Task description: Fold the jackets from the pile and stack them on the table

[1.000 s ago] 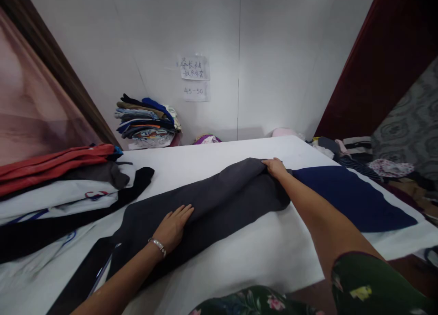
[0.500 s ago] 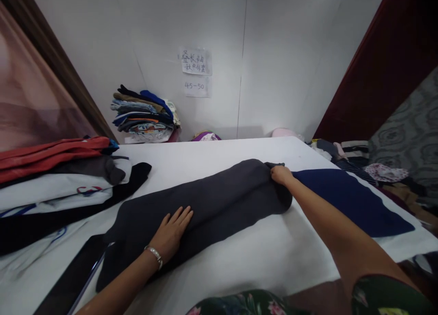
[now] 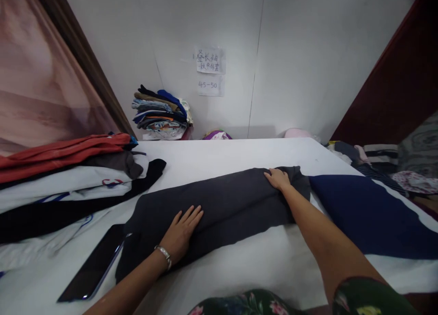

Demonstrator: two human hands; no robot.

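A dark grey garment (image 3: 222, 201) lies folded lengthwise across the white table (image 3: 239, 269). My left hand (image 3: 183, 230), with a silver bracelet at the wrist, rests flat on its left part, fingers spread. Near the garment's right end my right hand (image 3: 278, 179) lies on top of the cloth with fingers stretched out. The cloth's right edge is slightly rumpled beyond that hand. A black phone (image 3: 94, 265) lies by the garment's left end, partly under or against it. To the right, a navy blue cloth (image 3: 369, 217) is spread out.
A heap of clothes with a red garment (image 3: 65, 153) on top lies at the left. Against the wall stands a stack of folded clothes (image 3: 162, 114). Handwritten paper signs (image 3: 210, 71) hang above. More clothes (image 3: 379, 157) are piled beyond the table's right edge.
My right hand has lowered the garment's raised right end onto the table and let go of its edge, now lying flat on top. The view has shifted slightly left.
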